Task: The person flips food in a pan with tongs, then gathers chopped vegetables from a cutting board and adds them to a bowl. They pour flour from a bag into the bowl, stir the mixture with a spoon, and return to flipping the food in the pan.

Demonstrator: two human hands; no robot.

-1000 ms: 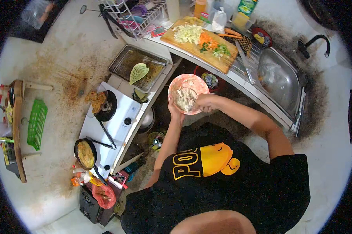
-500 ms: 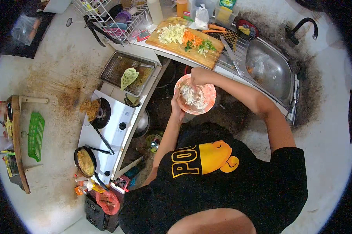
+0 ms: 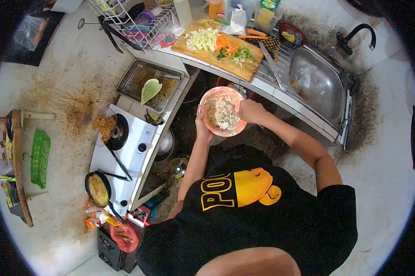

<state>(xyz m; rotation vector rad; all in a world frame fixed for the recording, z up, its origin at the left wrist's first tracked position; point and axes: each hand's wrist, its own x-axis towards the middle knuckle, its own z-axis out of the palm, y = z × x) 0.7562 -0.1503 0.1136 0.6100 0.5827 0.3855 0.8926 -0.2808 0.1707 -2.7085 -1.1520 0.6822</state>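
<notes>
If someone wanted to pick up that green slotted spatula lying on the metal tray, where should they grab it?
By the narrow handle end of the green spatula, coming from the stove side. The wide slotted head lies flat on the tray, while the handle tapers toward the tray's near edge, likely leaving fingers room to pinch it.

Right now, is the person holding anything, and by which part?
The left hand holds a pink bowl by its near-left rim. The right hand is at the bowl's right edge, over the food; whether it grips anything cannot be told.
</notes>
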